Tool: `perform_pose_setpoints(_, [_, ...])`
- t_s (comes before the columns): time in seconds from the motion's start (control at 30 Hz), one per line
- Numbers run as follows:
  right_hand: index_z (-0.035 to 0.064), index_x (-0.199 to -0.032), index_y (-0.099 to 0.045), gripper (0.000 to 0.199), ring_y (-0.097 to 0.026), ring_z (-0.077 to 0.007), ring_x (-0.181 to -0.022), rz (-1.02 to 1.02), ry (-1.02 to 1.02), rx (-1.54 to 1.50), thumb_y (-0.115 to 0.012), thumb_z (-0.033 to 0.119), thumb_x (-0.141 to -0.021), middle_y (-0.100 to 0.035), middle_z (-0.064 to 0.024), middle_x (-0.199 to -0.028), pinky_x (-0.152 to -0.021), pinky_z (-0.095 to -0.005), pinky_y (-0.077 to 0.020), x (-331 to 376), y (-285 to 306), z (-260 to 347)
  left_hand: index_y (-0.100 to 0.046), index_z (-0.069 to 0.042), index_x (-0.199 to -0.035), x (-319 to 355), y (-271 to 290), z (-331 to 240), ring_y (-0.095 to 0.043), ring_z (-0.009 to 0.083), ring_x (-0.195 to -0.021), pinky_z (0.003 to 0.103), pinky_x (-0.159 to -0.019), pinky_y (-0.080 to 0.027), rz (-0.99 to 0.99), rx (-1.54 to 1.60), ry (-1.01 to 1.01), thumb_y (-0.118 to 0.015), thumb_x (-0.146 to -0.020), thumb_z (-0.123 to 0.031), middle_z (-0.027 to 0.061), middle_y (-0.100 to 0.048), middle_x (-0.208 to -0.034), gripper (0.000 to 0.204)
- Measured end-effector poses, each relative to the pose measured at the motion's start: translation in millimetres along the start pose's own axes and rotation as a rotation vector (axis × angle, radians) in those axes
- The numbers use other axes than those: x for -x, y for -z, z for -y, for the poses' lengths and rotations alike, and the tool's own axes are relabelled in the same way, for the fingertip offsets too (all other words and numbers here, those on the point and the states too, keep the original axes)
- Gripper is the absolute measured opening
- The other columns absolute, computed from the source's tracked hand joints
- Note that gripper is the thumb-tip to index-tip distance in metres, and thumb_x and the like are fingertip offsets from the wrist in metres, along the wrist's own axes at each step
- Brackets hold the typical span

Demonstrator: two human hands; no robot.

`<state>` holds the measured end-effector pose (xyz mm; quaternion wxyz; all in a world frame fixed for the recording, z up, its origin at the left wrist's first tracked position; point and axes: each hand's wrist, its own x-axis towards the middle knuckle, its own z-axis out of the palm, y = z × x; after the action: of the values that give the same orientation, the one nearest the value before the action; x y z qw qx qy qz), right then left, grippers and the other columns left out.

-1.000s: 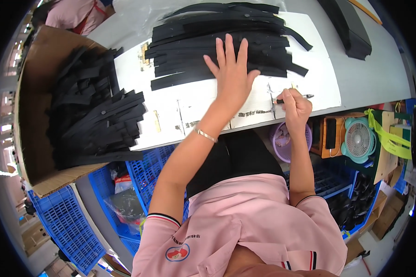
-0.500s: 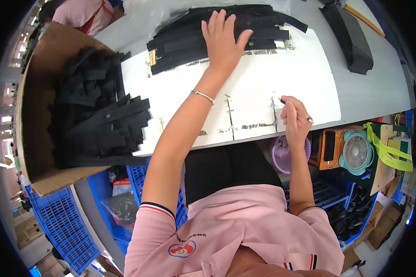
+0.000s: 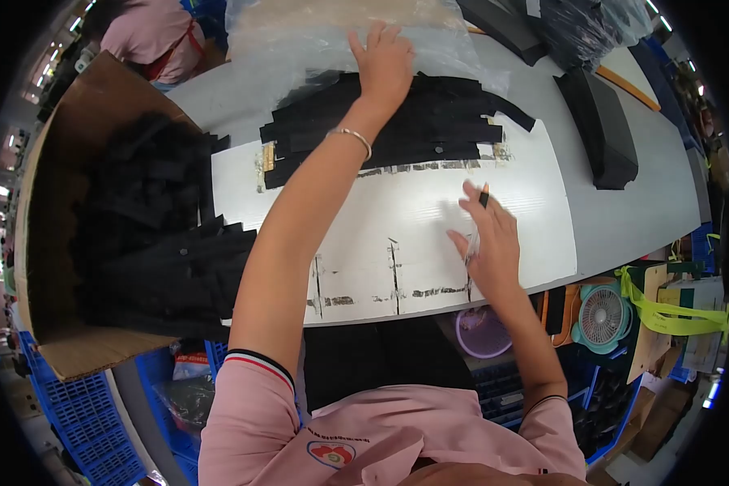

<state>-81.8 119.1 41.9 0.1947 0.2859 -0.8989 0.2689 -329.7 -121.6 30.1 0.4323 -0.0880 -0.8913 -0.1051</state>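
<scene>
Beyond the layered black fabric strips [image 3: 381,134], my left hand [image 3: 385,69] reaches over a clear plastic sheet [image 3: 300,36], its fingers spread and holding nothing I can see. Whether it touches the sheet I cannot tell. The strips lie side by side across the far part of a white board [image 3: 364,211] with dark marked lines. My right hand [image 3: 494,243] is over the board's near right part. Between its fingers is a slim pen-like thing [image 3: 484,195] with a dark end and an orange tip; the rest is mostly hidden.
An open cardboard box [image 3: 53,243] at the left holds a heap of black strips [image 3: 154,251]. Folded black pieces [image 3: 599,130] and a dark plastic bag [image 3: 583,32] lie far right. Below the table edge are a purple basket [image 3: 486,344] and a small fan [image 3: 603,316]. Another person [image 3: 150,40] is far left.
My left hand has gone from the black strips to the plastic sheet behind them. My right hand has turned and its fingers have loosened. The view has tilted, so the table sits lower.
</scene>
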Motion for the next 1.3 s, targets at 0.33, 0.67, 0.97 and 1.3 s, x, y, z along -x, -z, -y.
perform_pose_setpoints(0.33, [0.0181, -0.136, -0.055, 0.044, -0.048, -0.0232, -0.144, 0.025, 0.158, 0.264, -0.069, 0.032, -0.097, -0.058, -0.0056, -0.148, -0.106, -0.0555, -0.0428, -142.2, -105.1, -97.5, -0.068, -0.007, -0.120, -32.8, 102.3, -43.4, -0.050, 0.0342, -0.136, 0.055, -0.120, -0.026, -0.191, 0.412, -0.057, -0.069, -0.090, -0.012, 0.0130, -0.064, -0.134, 0.031])
perform_pose_setpoints(0.67, [0.0182, -0.137, -0.052, 0.047, -0.060, -0.0338, -0.126, 0.168, -0.095, 0.118, -0.070, 0.021, -0.094, -0.065, -0.0108, -0.135, -0.095, -0.0560, -0.0472, -165.1, -110.2, -56.1, -0.063, -0.006, -0.135, 26.0, 172.4, -57.9, -0.043, 0.0426, -0.142, 0.058, -0.119, -0.028, -0.063, 0.405, 0.020, -0.067, -0.089, -0.010, 0.0229, -0.052, -0.149, 0.047])
perform_pose_setpoints(0.97, [0.0107, -0.122, -0.069, 0.031, -0.068, -0.0354, -0.099, 0.041, 0.122, -0.055, -0.074, 0.010, -0.092, -0.072, -0.0136, -0.113, -0.086, -0.0435, -0.0539, 0.4, -38.9, 30.7, -0.077, -0.008, -0.111, 208.3, 310.3, -111.6, -0.059, 0.0354, -0.134, 0.049, -0.118, -0.038, 0.140, 0.601, 0.349, -0.071, -0.087, 0.003, 0.0124, -0.070, -0.130, 0.027])
perform_pose_setpoints(1.3, [0.0067, -0.115, -0.066, 0.038, -0.065, -0.0255, -0.091, 0.091, 0.536, -0.435, -0.078, 0.013, -0.080, -0.069, -0.0118, -0.107, -0.077, -0.0374, -0.0503, 35.7, -96.1, 199.5, -0.074, -0.003, -0.101, 336.2, 404.6, -71.1, -0.067, 0.0266, -0.111, 0.035, -0.095, -0.053, -0.075, 0.144, 0.939, -0.062, -0.093, 0.011, 0.0116, -0.073, -0.118, 0.020])
